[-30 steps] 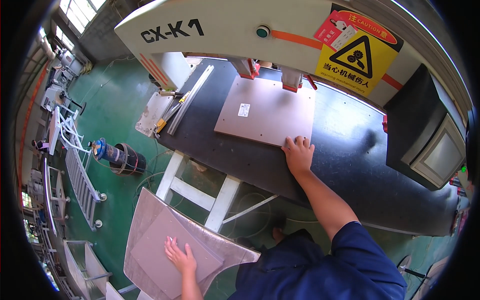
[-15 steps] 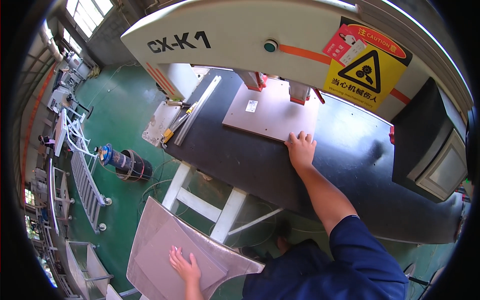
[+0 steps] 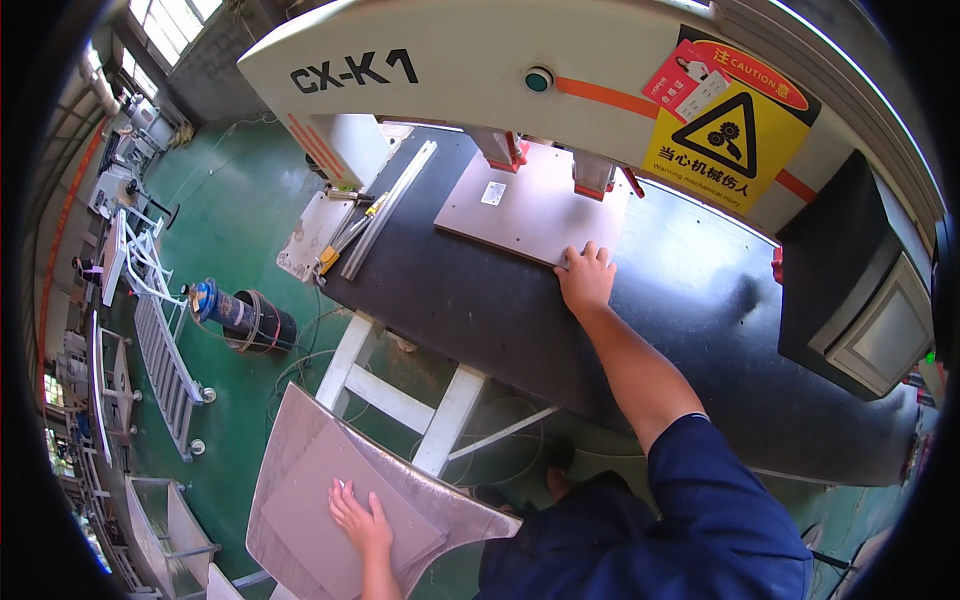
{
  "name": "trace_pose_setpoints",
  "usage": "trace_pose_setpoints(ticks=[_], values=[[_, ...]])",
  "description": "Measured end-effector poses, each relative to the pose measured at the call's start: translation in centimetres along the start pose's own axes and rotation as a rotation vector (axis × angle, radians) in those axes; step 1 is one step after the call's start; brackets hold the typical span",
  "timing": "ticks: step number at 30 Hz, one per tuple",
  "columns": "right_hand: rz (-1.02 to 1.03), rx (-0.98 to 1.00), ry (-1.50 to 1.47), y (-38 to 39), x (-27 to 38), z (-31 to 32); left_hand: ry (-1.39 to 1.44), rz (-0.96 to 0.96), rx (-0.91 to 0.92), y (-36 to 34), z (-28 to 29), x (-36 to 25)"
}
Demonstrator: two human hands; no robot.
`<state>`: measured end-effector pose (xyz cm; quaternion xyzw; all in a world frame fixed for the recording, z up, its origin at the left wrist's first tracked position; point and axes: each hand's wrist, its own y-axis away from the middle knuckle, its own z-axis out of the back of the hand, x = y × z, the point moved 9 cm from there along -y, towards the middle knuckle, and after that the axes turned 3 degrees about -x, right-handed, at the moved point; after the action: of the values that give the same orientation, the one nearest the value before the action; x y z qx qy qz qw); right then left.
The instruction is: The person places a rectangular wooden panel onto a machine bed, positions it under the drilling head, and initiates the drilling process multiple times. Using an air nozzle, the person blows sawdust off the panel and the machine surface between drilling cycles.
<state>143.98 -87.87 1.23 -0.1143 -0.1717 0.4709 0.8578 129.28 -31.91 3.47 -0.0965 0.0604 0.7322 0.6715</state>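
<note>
A flat brown-pink panel (image 3: 530, 215) with a small white label lies on the dark machine table (image 3: 450, 310), its far part beneath the machine's red-edged clamps (image 3: 593, 180). My right hand (image 3: 587, 280) rests at the panel's near right corner. Its fingertips lie on the top face and its thumb is at the near edge. On a curved-edged board lower left, a small stack of similar panels (image 3: 310, 500) lies slightly fanned. My left hand (image 3: 360, 515) lies flat on the top one, fingers stretched and thumb apart.
A pale machine beam (image 3: 450, 75) spans the table, with a dark-hooded control box (image 3: 860, 290) at right. Metal bars (image 3: 390, 210) and yellow-handled tools (image 3: 330, 255) lie left of the panel. A black bin (image 3: 265, 325) and a white roller stand (image 3: 165, 350) are on the green floor.
The panel on the machine table has slid slightly farther beneath the clamps, with my right hand following at its edge. My left hand stays on the stack. The whole view has shifted a little.
</note>
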Motion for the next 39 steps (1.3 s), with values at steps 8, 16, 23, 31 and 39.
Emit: trace_pose_setpoints(ticks=[8, 16, 23, 31, 39], values=[[0.131, 0.667, -0.800, 19.1, 15.1, 1.2, -0.050, -0.047, 0.006, -0.3, -1.8, 0.2], [-0.163, 1.401, -1.071, 35.4, 18.3, 0.5, 0.220, -0.379, 0.147, 3.1, -3.1, -4.3], [-0.318, 1.055, -1.125, 37.5, 15.2, 3.3, 0.924, -0.585, 0.417, 5.0, -3.4, -5.5], [-0.801, 0.650, -1.367, 45.0, 4.2, 7.6, 1.221, -0.369, 0.348, 4.2, -0.8, -1.5], [-0.885, -0.060, -1.579, 50.1, -13.3, 20.0, 1.227, -0.302, 0.271, 6.6, 1.4, 1.0]])
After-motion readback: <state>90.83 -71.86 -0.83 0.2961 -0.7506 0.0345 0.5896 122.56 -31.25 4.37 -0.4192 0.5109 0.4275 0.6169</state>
